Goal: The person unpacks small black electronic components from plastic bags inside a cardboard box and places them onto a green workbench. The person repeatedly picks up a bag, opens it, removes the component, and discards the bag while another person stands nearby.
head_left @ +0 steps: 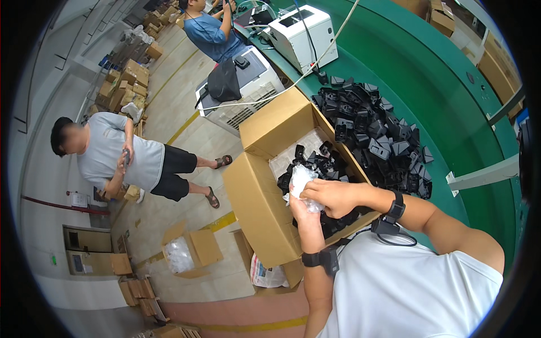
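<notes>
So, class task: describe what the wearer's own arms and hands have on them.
Both forearms are bare, with no gloves on the left hand or right hand. Each wrist carries a black strap with a small black device: left band, right band, the right trailing a thin black cable. Short white sleeves.

Brown cardboard box [256, 197], black plastic parts [372, 141], green table [451, 101], clear crinkled bag [301, 180], white printer [301, 34].
</notes>
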### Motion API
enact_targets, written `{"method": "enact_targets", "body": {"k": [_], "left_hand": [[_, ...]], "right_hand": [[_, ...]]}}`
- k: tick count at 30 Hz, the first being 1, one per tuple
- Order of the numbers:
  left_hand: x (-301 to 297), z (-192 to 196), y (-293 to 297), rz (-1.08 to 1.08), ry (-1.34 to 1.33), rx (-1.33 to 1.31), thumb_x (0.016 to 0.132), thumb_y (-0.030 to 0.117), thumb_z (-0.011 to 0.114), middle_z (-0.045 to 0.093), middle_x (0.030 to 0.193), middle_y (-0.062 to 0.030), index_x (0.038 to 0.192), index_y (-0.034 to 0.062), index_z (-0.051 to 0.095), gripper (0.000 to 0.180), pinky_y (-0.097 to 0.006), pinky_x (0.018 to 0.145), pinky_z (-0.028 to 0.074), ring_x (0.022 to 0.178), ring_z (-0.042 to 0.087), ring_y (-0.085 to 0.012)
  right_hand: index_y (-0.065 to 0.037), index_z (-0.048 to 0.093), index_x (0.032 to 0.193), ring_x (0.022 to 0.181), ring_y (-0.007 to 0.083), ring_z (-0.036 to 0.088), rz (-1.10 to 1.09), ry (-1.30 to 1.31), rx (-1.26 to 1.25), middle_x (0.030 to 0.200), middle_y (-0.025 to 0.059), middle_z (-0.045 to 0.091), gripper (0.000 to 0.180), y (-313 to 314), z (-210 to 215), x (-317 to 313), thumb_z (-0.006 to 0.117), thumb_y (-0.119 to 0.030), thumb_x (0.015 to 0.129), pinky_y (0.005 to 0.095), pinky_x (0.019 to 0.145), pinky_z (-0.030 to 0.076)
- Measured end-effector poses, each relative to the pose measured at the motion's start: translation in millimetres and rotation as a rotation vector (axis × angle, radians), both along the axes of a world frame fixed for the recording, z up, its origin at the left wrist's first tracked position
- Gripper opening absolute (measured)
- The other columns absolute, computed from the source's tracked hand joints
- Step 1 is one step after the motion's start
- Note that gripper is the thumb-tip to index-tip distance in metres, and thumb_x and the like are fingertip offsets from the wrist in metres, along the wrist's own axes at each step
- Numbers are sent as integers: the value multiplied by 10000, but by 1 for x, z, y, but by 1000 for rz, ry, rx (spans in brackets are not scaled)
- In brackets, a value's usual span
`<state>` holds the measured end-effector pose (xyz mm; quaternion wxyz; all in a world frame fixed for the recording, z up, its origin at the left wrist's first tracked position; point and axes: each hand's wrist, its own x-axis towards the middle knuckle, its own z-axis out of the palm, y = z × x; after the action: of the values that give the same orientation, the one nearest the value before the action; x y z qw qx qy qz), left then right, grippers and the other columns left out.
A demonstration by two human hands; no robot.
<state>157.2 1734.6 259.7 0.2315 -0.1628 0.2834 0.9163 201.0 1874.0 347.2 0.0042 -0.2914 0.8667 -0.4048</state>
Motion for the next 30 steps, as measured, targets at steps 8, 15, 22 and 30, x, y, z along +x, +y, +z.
{"method": "enact_targets", "body": {"k": [8,15,22,30], "left_hand": [[5,-4,5,-148,-77,-16,947,306,434,638,1017,-127,1093,6,576,363,-380,811,503,923,620,-242],[2,1,6,-134,32,130,950,299,445,632,964,-104,1033,18,587,326,-338,772,499,874,616,-212],[19,28,34,99,-96,-192,949,301,474,617,973,-89,1065,27,563,311,-359,794,507,905,612,-220],[7,6,19,43,-104,-114,958,371,442,617,1004,-106,1090,20,559,393,-385,786,505,896,611,-244]], "right_hand": [[-2,642,881,749,290,643,69,-310,-192,829,131,662,207,26,-7,-21,653,-59,682,372,651,501],[-65,520,654,650,318,578,-518,95,-108,648,87,537,128,-18,-12,-3,631,-121,622,425,542,456],[-94,571,683,674,289,575,-641,241,-18,666,58,546,87,-14,-25,-18,641,-146,678,402,541,467],[-32,583,951,843,329,563,-219,-20,-211,829,139,575,304,6,-21,0,605,-104,657,400,755,461]]}}
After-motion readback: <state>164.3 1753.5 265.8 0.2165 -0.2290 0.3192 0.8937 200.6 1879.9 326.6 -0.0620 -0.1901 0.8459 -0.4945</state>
